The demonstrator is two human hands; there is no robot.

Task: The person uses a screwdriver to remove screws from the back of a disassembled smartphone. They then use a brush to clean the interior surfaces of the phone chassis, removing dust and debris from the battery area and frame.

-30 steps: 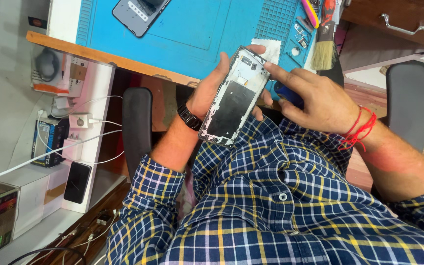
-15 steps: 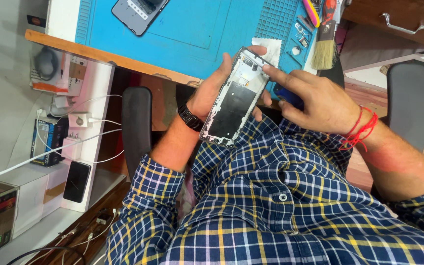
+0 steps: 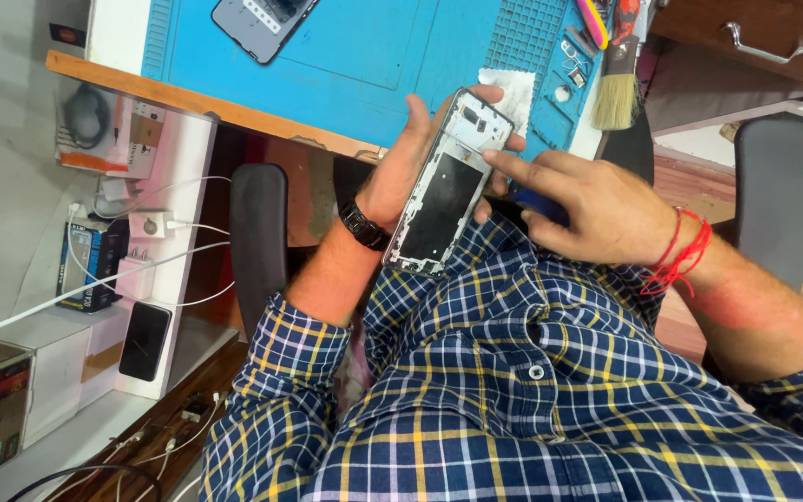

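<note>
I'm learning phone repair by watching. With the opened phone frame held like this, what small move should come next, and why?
Probably press the right hand forefinger a little further along the edge of the silver, black-centred phone frame. The left hand already grips that frame upright above the blue work mat, the fingertip rests on its upper edge, and a dark blue tool sits tucked in the right palm.

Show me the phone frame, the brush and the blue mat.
phone frame (image 3: 446,206), head view, on its dark middle panel
brush (image 3: 614,100), head view, on the pale bristles
blue mat (image 3: 374,46), head view, on a bare flat part
</note>
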